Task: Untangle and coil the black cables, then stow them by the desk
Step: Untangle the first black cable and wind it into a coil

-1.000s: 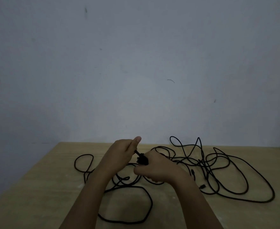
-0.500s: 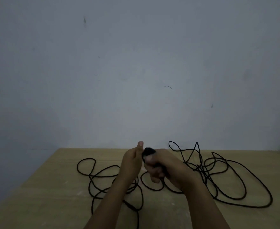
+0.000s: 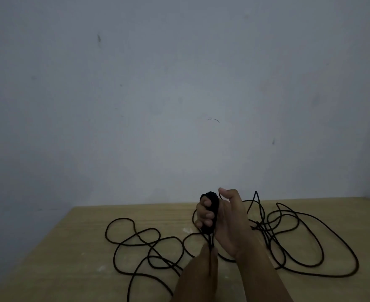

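Observation:
Black cables lie in loose loops on the wooden desk: one spread of loops to the left of my hands, a denser tangle to the right. My right hand is raised upright, its fingers curled round a small black coil with the thumb sticking up. A strand runs down from the coil to my left hand, which pinches it between the fingertips just below the right hand. The cable ends are hidden.
A bare grey-blue wall stands right behind the desk's far edge. The desk's left edge drops off to a dark floor. Pale scuffs mark the wood near the hands.
My left hand has dropped down and toward me along the strand. My right hand has turned upright with the coil in it. The left loops have shifted on the desk.

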